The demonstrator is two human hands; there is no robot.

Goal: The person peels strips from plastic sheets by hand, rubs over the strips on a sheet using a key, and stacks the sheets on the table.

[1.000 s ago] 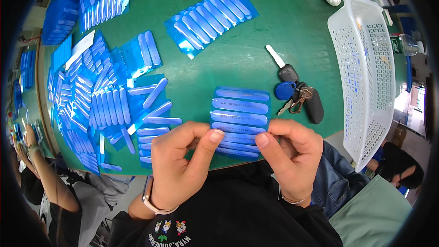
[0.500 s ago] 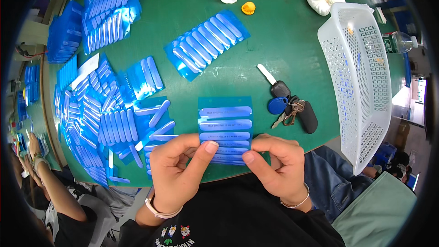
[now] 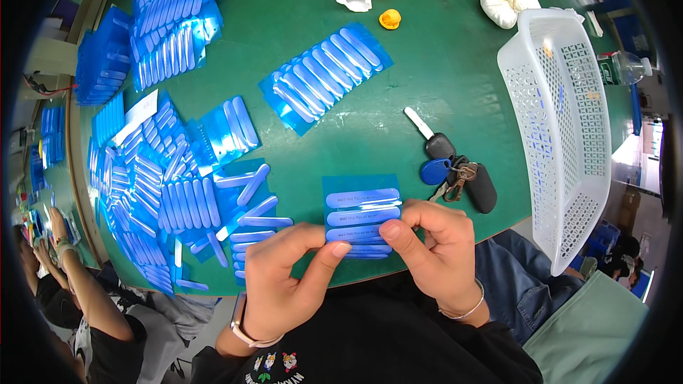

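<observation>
Between both hands, close to the table's near edge, is a blue film sheet (image 3: 361, 181) with rows of rounded blue printed strips across it. My left hand (image 3: 288, 281) pinches its lower left edge between thumb and fingers. The right edge is gripped by my right hand (image 3: 437, 252), thumb on top. The lower rows look bunched and curved, and the fingertips hide parts of both edges. Just left of my left hand lies a pile of similar strips and sheets (image 3: 188, 203). Farther off, a stack of such sheets (image 3: 324, 75) rests on the table.
Keys with a blue fob (image 3: 435, 171) lie to the right. A white perforated basket (image 3: 523, 121) stands beyond them, with a bottle (image 3: 626, 67) behind it. More sheet stacks (image 3: 174, 18) fill the far left. Yellow finger cots (image 3: 390, 19) lie at the back. Another person's arm (image 3: 89, 284) is at left.
The sheet has come slightly nearer and to the right in both hands, and its lower rows are more bunched. The right thumb sits higher along its edge. The whole view has shifted slightly.
</observation>
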